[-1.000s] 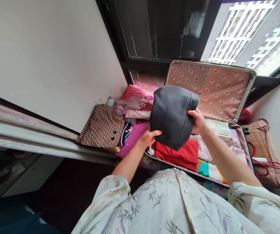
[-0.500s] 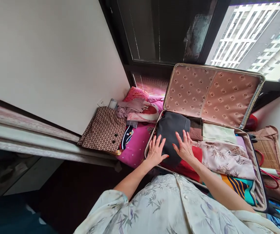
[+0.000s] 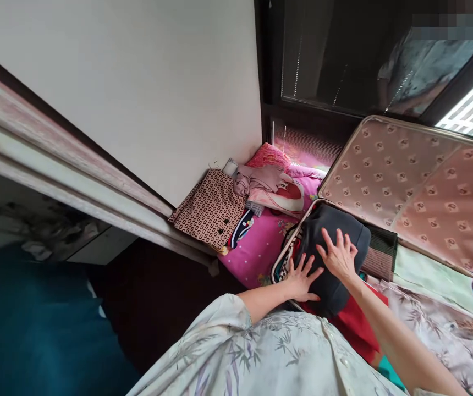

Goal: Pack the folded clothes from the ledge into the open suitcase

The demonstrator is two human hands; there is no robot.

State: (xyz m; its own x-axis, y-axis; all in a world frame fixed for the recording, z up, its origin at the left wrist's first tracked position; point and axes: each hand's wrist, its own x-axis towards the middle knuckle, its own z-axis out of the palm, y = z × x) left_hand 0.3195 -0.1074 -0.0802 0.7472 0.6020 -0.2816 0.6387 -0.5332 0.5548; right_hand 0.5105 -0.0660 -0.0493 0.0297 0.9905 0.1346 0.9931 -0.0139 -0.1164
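A dark grey folded garment (image 3: 335, 225) lies at the left end of an open suitcase (image 3: 389, 179). My left hand (image 3: 302, 279) rests on its near left edge, fingers spread. Flat on the garment's upper middle is my right hand (image 3: 339, 256), with its fingers apart. Neither hand grips anything. To the right of the garment are a brown ribbed piece of clothing (image 3: 379, 257), a pale green cloth (image 3: 432, 275) and a pale bamboo-print garment (image 3: 434, 319). A red cloth (image 3: 360, 324) shows beneath my right forearm.
Left of the suitcase, a brown patterned garment (image 3: 212, 206) and a pink printed pile (image 3: 275, 195) lie on a magenta dotted sheet (image 3: 247, 256). A white wall (image 3: 158, 99) rises behind them. The window (image 3: 344, 60) stands beyond the suitcase lid.
The view has swung left, so the suitcase sits further right. My right hand has moved further onto the dark garment. My left hand stays at its left side.
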